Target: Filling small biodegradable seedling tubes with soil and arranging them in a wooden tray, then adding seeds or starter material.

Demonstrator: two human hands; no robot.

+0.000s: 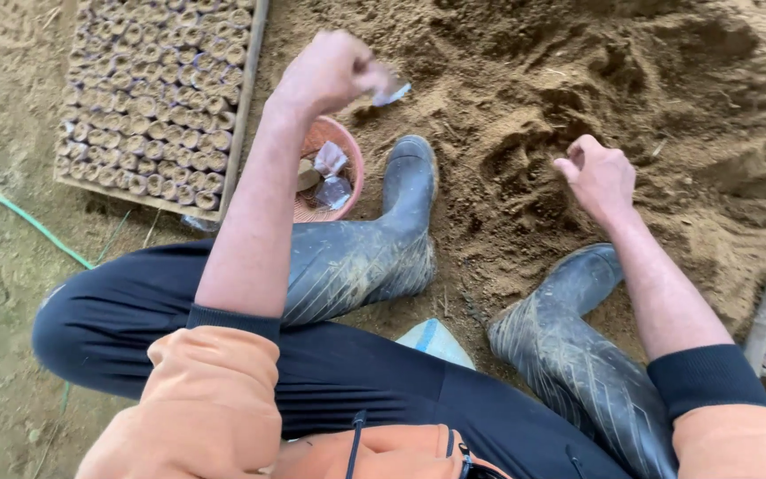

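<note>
While left hand (328,71) lifts, right hand (597,176) curls

My left hand (330,71) is raised in the upper middle of the frame, fingers curled into a loose fist, forearm bare below a pushed-up orange sleeve. My right hand (600,176) hangs at centre right, fingers loosely bent, thumb out, forearm also bare.

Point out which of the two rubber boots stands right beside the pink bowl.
The left boot, toe pointing up the picture, beside the pink bowl. The right boot stands apart, below the right hand, nowhere near the bowl.
</note>
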